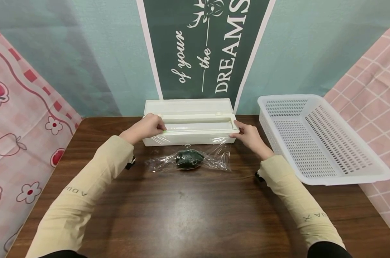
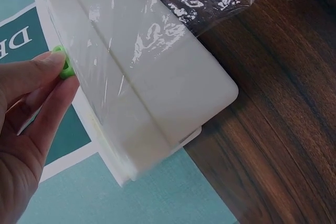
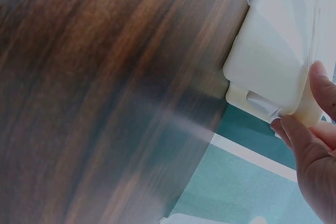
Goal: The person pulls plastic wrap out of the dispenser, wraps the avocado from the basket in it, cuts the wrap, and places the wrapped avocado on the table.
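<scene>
A white cling film dispenser box (image 1: 188,138) stands at the back of the table, its lid (image 1: 188,106) tipped open and a film roll (image 1: 198,126) inside. My left hand (image 1: 146,127) pinches a small green slider (image 2: 67,69) between thumb and fingers at the box's front edge. At the box's right end, my right hand (image 1: 249,136) grips the corner, thumb (image 3: 321,85) on the front edge over the film. Clear film (image 2: 163,40) drapes down the box front. Just before the box lies a dark green, rounded vegetable or fruit (image 1: 189,159) in clear film (image 1: 215,162).
A white perforated plastic basket (image 1: 323,143) sits at the right of the brown wooden table (image 1: 178,215). Behind the box hangs a teal cloth with a dark lettered panel (image 1: 198,53). Pink patterned cloths (image 1: 20,143) flank both sides.
</scene>
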Demonstrator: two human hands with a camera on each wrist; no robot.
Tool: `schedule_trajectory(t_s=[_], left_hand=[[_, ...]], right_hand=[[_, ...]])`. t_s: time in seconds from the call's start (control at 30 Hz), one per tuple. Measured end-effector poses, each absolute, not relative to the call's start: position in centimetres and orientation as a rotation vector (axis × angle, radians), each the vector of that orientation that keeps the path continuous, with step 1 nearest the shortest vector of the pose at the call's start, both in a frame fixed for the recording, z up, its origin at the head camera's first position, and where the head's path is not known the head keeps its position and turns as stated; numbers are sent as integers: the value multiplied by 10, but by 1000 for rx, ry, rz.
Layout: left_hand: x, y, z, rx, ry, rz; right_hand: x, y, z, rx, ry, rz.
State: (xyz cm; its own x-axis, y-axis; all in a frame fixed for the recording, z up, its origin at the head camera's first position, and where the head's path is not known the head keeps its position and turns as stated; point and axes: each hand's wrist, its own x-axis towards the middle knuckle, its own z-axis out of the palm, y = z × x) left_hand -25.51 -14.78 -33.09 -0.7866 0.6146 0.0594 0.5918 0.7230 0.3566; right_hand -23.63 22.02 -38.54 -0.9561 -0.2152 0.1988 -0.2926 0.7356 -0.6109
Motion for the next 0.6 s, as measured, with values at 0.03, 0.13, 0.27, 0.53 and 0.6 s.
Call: schedule_trajectory(t_s=[0.03,0.13,0.27,0.53,0.6], left_hand=[[-255,-148,-331,998,2855,558],[-254,-150,-331,990,2849,555],[-253,-154,-331,1008,2845,560],[-252,-165,-329,965,2833,571],[-252,-167,-329,958,2836,577]], right_hand=[[-236,220,-386,415,-2817,1022],[-236,220,-386,414,-2818,1016],[-236,219,-386,411,-2824,1010],[-236,218,-387,416,-2822,985],[-236,219,-387,406,-2820,983]])
